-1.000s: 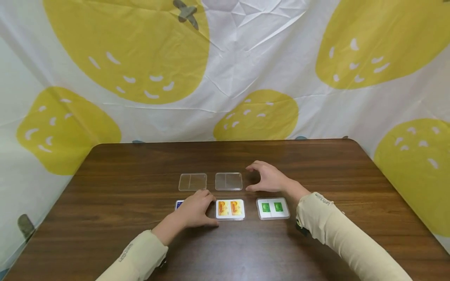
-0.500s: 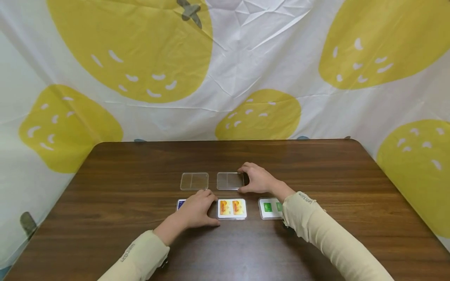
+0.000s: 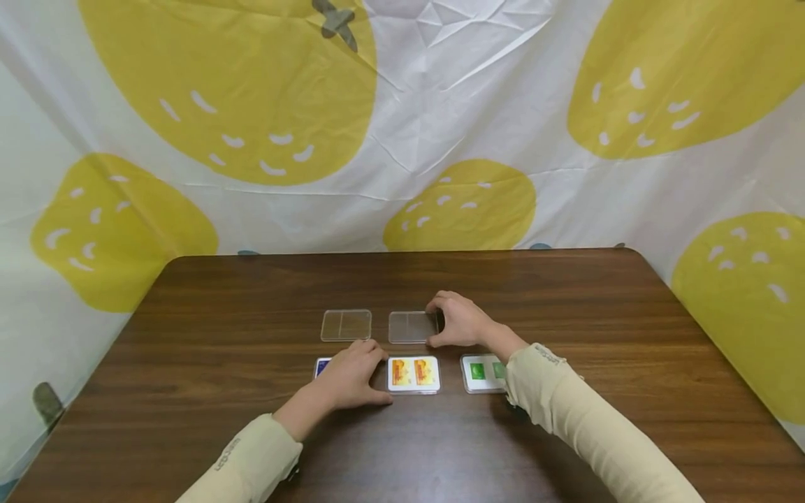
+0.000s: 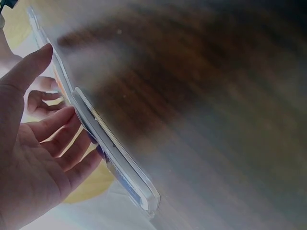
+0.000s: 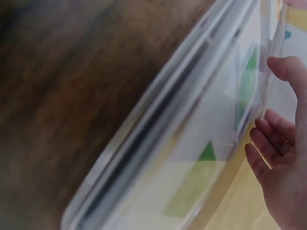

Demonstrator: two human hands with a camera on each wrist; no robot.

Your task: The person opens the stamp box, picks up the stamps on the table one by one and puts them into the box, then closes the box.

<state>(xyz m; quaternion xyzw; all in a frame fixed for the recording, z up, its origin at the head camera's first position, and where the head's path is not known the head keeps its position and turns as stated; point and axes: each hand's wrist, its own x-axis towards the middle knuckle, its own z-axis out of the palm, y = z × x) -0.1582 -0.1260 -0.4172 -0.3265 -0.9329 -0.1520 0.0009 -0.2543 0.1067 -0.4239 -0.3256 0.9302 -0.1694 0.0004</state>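
Observation:
In the head view, my left hand spans the left end of a flat clear plastic case with two orange pictures, thumb and index fingertip at its near and far corners. Under that hand a case with a dark blue picture is mostly covered. My right hand grips the right end of a see-through lid-like case between thumb and fingers. The right wrist view shows its thumb and fingertips against a clear edge. Below the right sleeve lies a case with green pictures, partly hidden.
Left of the gripped clear piece lies another clear rectangular piece. Everything rests on a dark wooden table, with a lemon-print cloth hanging behind its far edge.
My right hand has moved left onto the clear piece's right end, and its sleeve now covers part of the green-picture case. The clear piece has shifted slightly nearer. My left hand stays in place.

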